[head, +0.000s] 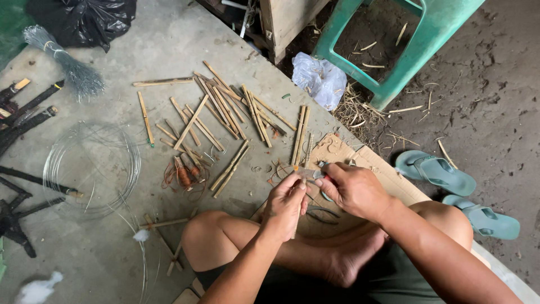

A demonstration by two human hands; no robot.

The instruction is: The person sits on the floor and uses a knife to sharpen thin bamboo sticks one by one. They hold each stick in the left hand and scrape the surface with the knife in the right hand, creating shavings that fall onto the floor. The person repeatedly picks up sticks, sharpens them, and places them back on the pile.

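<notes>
Concrete floor [185,39] lay strewn with bamboo sticks [225,112]. Left hand [286,205] pinched a thin stick [302,183]; right hand [353,190] gripped a small tool [322,175], which might slip and nick fingers.

Soft daylight, faint shadows, sharp focus

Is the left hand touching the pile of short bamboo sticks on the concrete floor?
Apart. The head view shows the left hand raised near the right hand, with bare floor between it and the bamboo sticks.
</notes>
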